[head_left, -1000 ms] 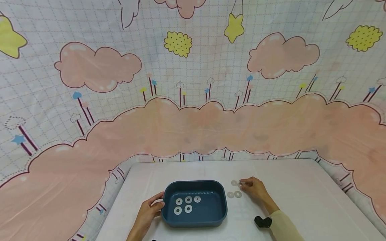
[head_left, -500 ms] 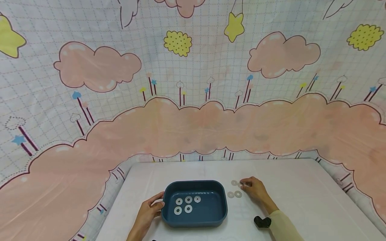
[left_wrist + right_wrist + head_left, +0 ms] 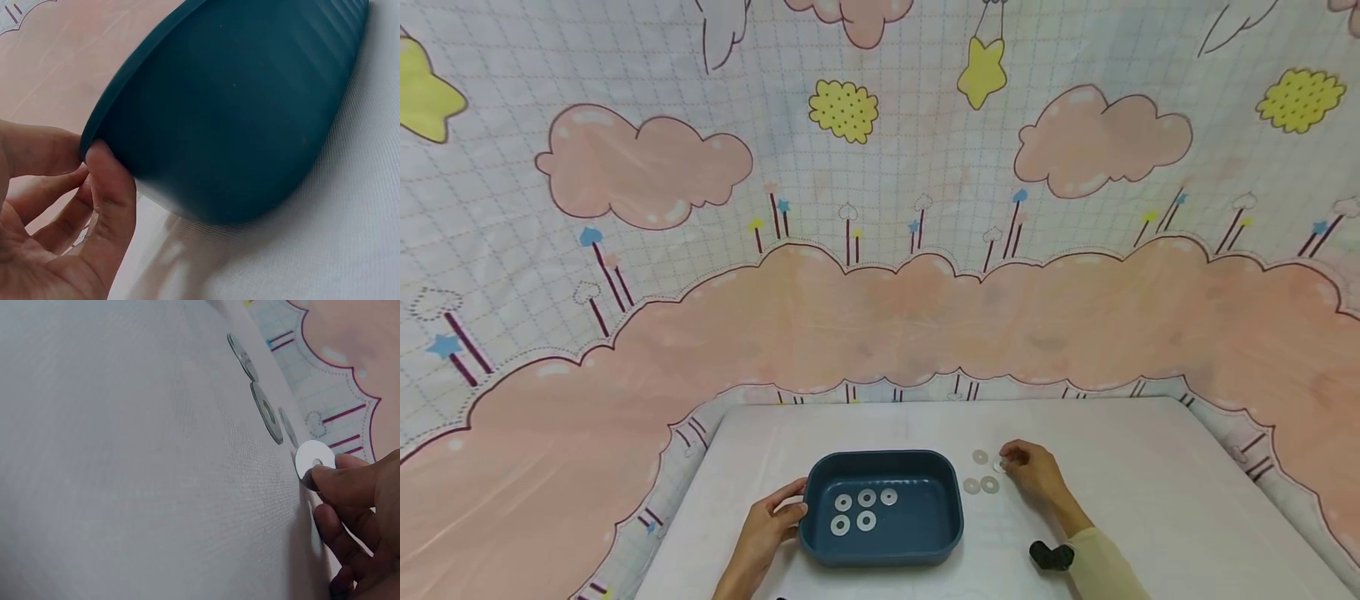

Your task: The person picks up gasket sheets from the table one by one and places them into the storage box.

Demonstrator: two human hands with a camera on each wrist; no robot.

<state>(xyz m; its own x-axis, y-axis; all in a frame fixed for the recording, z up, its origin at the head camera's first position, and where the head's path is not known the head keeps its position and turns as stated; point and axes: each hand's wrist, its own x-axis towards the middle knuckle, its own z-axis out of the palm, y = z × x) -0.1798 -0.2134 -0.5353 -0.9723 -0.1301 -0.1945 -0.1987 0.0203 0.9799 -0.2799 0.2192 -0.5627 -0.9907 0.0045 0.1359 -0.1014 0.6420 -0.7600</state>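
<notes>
A dark blue tray [image 3: 953, 510] sits on the white table and holds several flat white washers [image 3: 867, 498]. My left hand [image 3: 771, 525] holds the tray's left rim, thumb [image 3: 112, 187] against the tray [image 3: 250, 106] wall and forefinger at the rim. Right of the tray, my right hand [image 3: 1026, 468] pinches one washer [image 3: 314, 459] by its edge with fingertips [image 3: 350, 487], tipping it off the cloth. Three more washers [image 3: 980, 457] lie flat on the table beside that hand, the nearest washer [image 3: 267, 412] just beyond the held one.
The white table [image 3: 1150, 500] is ringed by a pink cloud-print backdrop [image 3: 880, 317]. A black wrist mount [image 3: 1051, 555] sits on my right forearm near the front edge. Bare cloth stretches to the right of my right hand.
My right fingers have closed on the washer and drawn back slightly. The left hand and tray have stayed in place.
</notes>
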